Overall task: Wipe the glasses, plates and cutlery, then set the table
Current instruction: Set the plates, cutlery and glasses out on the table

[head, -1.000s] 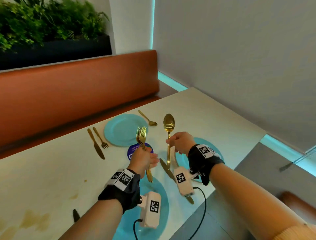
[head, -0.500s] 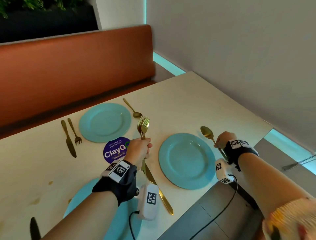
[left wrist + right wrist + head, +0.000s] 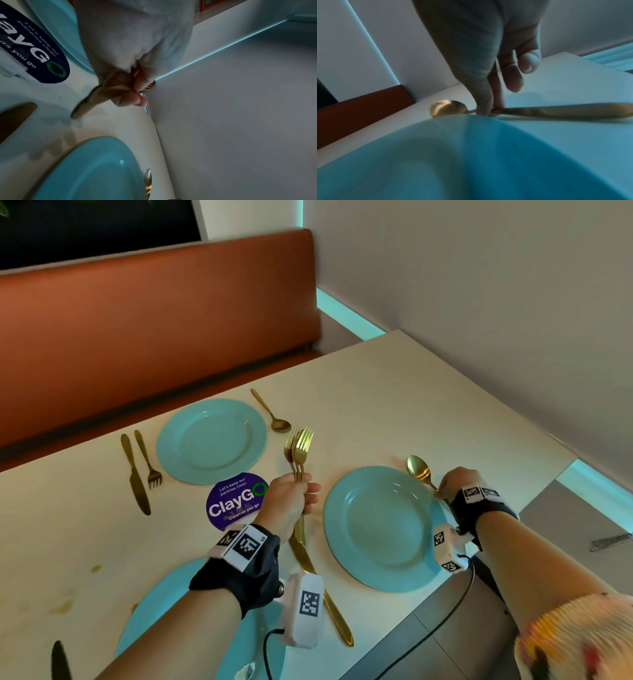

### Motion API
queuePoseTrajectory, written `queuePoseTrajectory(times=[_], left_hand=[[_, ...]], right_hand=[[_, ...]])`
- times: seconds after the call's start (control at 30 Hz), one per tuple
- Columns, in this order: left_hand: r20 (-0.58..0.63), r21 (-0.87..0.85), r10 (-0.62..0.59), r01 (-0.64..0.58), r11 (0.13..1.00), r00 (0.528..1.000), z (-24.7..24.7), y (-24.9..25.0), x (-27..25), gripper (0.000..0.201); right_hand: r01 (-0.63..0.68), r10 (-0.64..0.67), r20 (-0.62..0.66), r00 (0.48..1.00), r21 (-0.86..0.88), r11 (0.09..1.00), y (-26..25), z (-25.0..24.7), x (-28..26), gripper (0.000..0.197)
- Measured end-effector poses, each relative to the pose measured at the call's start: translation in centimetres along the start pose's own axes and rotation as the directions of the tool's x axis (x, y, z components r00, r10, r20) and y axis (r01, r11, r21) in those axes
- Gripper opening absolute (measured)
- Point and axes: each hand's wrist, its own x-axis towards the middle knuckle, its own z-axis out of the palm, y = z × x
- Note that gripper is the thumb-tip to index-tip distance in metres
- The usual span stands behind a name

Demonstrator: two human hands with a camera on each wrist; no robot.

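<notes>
My left hand (image 3: 301, 498) grips a bundle of gold forks (image 3: 299, 445) by the handles, tines up, above the table between two teal plates. In the left wrist view the curled fingers (image 3: 132, 97) wrap the fork handles (image 3: 85, 106). My right hand (image 3: 440, 489) pinches the neck of a gold spoon (image 3: 418, 469), which lies low just right of the right plate (image 3: 380, 529). The right wrist view shows thumb and forefinger on the spoon (image 3: 447, 108) beside the plate's rim (image 3: 471, 148). A gold knife (image 3: 322, 587) lies left of that plate.
The far setting has a teal plate (image 3: 210, 440), a knife (image 3: 135, 474) and fork (image 3: 147, 460) on its left and a spoon (image 3: 272, 416) on its right. A third plate (image 3: 191, 628) lies under my left forearm. A purple sticker (image 3: 236, 501), a dark knife (image 3: 60, 659), the orange bench (image 3: 154, 320).
My right hand carried the spoon from above the table's middle down to the right of the right plate. My left hand kept the forks upright and barely moved.
</notes>
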Motion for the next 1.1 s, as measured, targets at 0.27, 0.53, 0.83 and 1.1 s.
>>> queuePoseTrajectory(times=[0.27, 0.53, 0.83, 1.1], left_hand=[[0.004, -0.056, -0.009, 0.01, 0.998, 1.0, 0.0, -0.6, 0.3, 0.022], [0.085, -0.119, -0.064, 0.074, 0.99, 0.994, 0.3, -1.0, -0.3, 0.02], [0.095, -0.08, -0.046, 0.053, 0.995, 0.994, -0.2, -1.6, -2.1, 0.023], [0.126, -0.083, 0.016, -0.005, 0.997, 0.992, -2.0, -2.5, -4.5, 0.023]], right_hand=[[0.001, 0.0, -0.038, 0.999, 0.027, 1.0, -0.3, 0.0, 0.2, 0.015], [0.37, -0.344, -0.141, 0.928, 0.449, 0.813, -7.9, -5.4, -7.9, 0.021], [0.259, -0.446, 0.048, 0.894, 0.757, 0.599, -14.0, -3.2, -15.5, 0.022], [0.166, -0.483, 0.097, 0.87, 0.866, 0.472, -14.7, -2.5, -19.1, 0.014]])
